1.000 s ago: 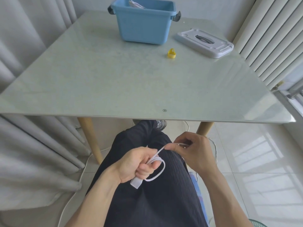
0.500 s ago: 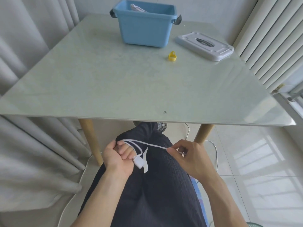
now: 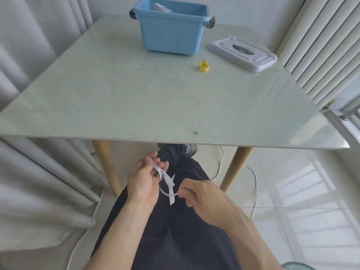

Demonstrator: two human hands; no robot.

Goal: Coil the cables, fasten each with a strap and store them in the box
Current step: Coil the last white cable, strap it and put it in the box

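Observation:
Below the table's near edge, over my lap, my left hand [image 3: 144, 179] holds a small coil of white cable [image 3: 163, 177] looped round its fingers, with the plug end and a white tag hanging beside the palm. My right hand [image 3: 201, 192] pinches the cable just right of the coil. The rest of the cable trails down to the floor tiles on the right. A blue box [image 3: 171, 26] stands open at the table's far side with a pale bundle inside. A yellow strap [image 3: 204, 66] lies on the table in front of the box.
The box's grey lid [image 3: 243, 53] lies at the far right of the glass table [image 3: 136, 98]. Wooden table legs [image 3: 109, 168] flank my knees. Curtains hang on the left, a radiator and window on the right. Another white cord runs along the floor at the left.
My left hand has turned palm up and wound another loop of cable round its fingers. My right hand moved down and closer to the left one, feeding the cable.

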